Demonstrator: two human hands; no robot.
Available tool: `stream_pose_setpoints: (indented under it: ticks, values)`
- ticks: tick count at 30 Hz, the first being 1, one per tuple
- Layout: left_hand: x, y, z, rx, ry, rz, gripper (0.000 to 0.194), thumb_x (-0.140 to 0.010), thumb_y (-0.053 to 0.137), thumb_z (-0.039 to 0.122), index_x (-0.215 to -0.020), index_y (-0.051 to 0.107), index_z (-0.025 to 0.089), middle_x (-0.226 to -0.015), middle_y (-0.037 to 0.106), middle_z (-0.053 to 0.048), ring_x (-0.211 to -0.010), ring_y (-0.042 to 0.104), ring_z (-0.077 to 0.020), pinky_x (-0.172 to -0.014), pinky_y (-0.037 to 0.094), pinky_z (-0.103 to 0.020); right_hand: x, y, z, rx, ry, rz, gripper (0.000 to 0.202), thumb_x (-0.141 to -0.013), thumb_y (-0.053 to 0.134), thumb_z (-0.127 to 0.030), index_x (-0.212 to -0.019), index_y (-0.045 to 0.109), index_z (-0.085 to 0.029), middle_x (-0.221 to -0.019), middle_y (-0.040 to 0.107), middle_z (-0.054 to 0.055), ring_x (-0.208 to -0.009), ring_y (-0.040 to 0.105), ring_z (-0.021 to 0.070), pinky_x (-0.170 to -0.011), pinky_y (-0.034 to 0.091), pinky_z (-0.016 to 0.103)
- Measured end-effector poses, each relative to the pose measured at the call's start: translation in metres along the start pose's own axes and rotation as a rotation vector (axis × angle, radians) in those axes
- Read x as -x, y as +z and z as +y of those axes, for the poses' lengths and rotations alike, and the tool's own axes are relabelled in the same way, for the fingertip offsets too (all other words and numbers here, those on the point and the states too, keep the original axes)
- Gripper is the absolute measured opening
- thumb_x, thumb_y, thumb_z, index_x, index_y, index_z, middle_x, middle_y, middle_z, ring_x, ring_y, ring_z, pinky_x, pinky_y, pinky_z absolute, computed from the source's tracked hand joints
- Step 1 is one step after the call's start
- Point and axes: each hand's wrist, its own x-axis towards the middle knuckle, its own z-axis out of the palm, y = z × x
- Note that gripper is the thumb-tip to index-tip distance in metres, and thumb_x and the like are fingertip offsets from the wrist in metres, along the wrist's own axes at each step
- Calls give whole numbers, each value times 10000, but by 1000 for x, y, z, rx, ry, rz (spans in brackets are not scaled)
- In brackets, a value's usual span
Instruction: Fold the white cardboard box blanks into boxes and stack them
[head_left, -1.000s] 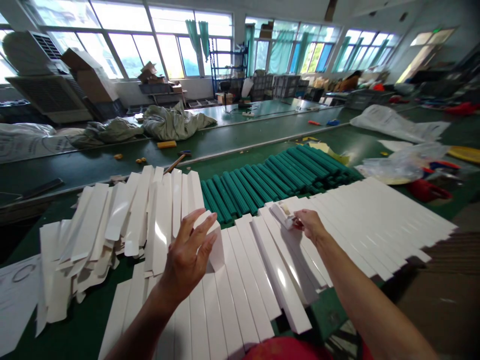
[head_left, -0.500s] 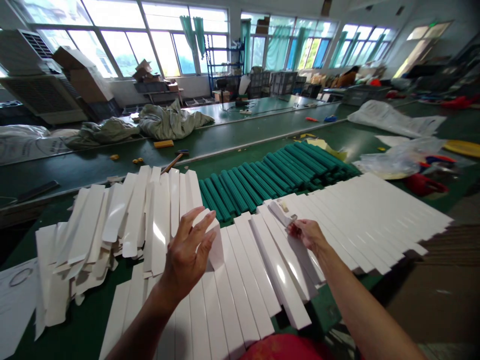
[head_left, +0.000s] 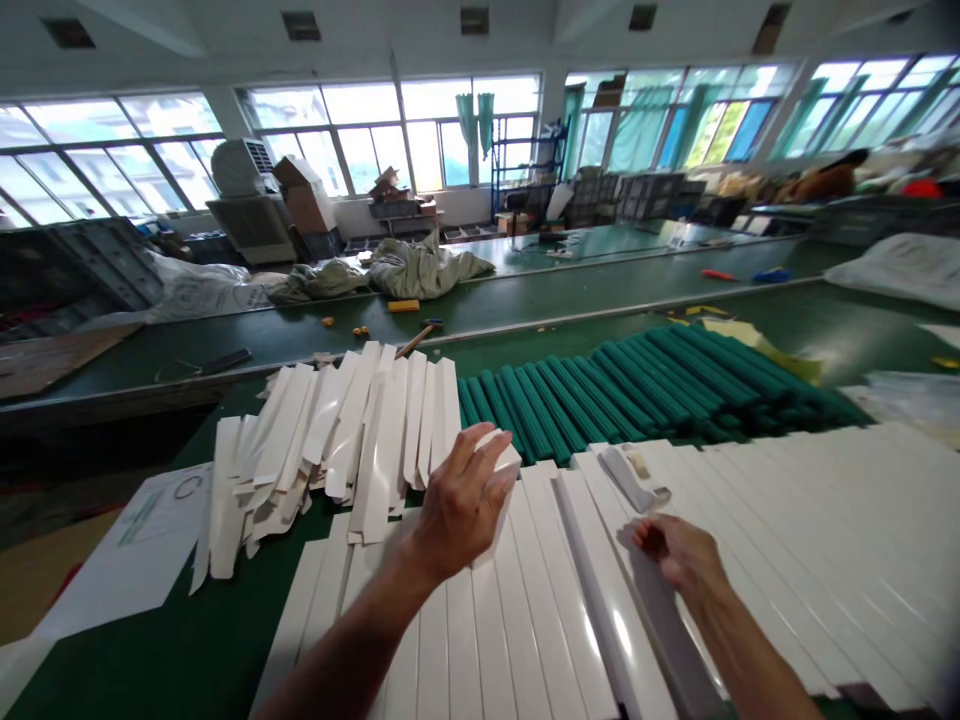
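My left hand (head_left: 465, 505) is closed round a white box-like piece (head_left: 507, 452), thumb on the near side and fingers over the top. Its lower part stands against the row of long white boxes (head_left: 457, 620). Over to the right, my right hand (head_left: 679, 550) has its fingers curled together just below a raised, bent white flap (head_left: 634, 482); whether they hold anything is hidden. A small beige bit (head_left: 639, 463) shows beside that flap. One long white box (head_left: 607, 590) sits higher than its neighbours, between my two hands.
Dark green ribbed tubes (head_left: 570, 400) lie in a pile behind the boxes. Loose white folded cartons (head_left: 330, 430) are heaped at left, beside a printed sheet (head_left: 142, 550). Crumpled grey-green cloth (head_left: 420, 268) and a yellow block (head_left: 403, 306) lie on the far green table (head_left: 570, 285).
My view has swung left and upward. My right hand has come away from the flap's tip and sits slightly below it. My left hand keeps its hold on the white piece.
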Motion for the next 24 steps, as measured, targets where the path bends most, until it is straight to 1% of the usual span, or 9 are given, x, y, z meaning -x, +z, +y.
stream_pose_setpoints:
  ticks: [2, 4, 5, 7, 10, 15, 20, 22, 24]
  values:
    - [0, 2, 2, -3, -7, -12, 396, -932, 500, 164, -1325, 474, 123, -1270, 569, -164, -1234, 537, -219, -989, 544, -389, 33, 22, -9, 11, -11, -61, 303, -590, 852, -201, -654, 558, -160, -507, 560, -15, -419, 538, 123, -413, 525, 243]
    - [-1, 4, 4, -9, -3, -23, 453, -931, 497, 167, -1376, 424, 122, -1301, 557, -164, -1256, 522, -217, -1012, 530, -383, 74, 51, -27, 49, -95, -299, 322, -632, 860, -310, -801, 629, -163, -626, 631, 7, -513, 599, 136, -518, 563, 272]
    - [-2, 5, 5, -16, 2, -23, 471, -931, 496, 169, -1391, 406, 123, -1306, 556, -163, -1263, 518, -217, -1021, 525, -382, 95, 67, -39, 81, -141, -428, 316, -667, 843, -346, -825, 639, -164, -664, 650, 19, -537, 610, 138, -549, 566, 281]
    - [-3, 5, 7, -33, 6, -18, 481, -932, 496, 174, -1400, 392, 126, -1299, 565, -161, -1260, 524, -216, -1025, 521, -378, 131, 98, -59, 119, -237, -593, 269, -739, 794, -370, -842, 653, -165, -680, 657, 23, -556, 616, 136, -569, 548, 274]
    - [-4, 4, 9, -50, -18, -11, 505, -940, 473, 187, -1427, 351, 140, -1301, 570, -163, -1248, 542, -221, -1009, 530, -376, 162, 130, -74, 176, -324, -685, 219, -785, 755, -366, -822, 673, -166, -674, 658, 21, -550, 607, 124, -570, 522, 254]
    - [1, 5, 11, -66, -104, 20, 657, -937, 470, 227, -1505, 151, 139, -1313, 567, -194, -1194, 593, -256, -964, 551, -415, 165, 149, -67, 218, -349, -663, 234, -754, 768, -380, -770, 687, -161, -673, 669, 29, -521, 583, 111, -533, 492, 235]
    - [3, 10, 13, -94, -151, 41, 671, -941, 467, 224, -1508, 120, 134, -1310, 569, -205, -1182, 603, -266, -946, 560, -423, 162, 154, -64, 274, -356, -625, 273, -740, 771, -389, -782, 661, -143, -630, 668, 35, -497, 571, 109, -504, 479, 227]
    - [3, 11, 14, -101, -152, 44, 668, -940, 465, 212, -1506, 121, 122, -1318, 562, -214, -1187, 601, -269, -949, 559, -426, 162, 157, -67, 283, -321, -617, 343, -707, 795, -394, -876, 635, -143, -613, 665, 21, -474, 568, 111, -481, 475, 225]
    - [3, 11, 13, -102, -145, 46, 664, -939, 466, 207, -1503, 129, 111, -1319, 560, -219, -1195, 596, -271, -958, 555, -431, 161, 161, -73, 268, -199, -641, 459, -646, 833, -392, -950, 587, -153, -593, 658, 1, -424, 546, 113, -434, 465, 230]
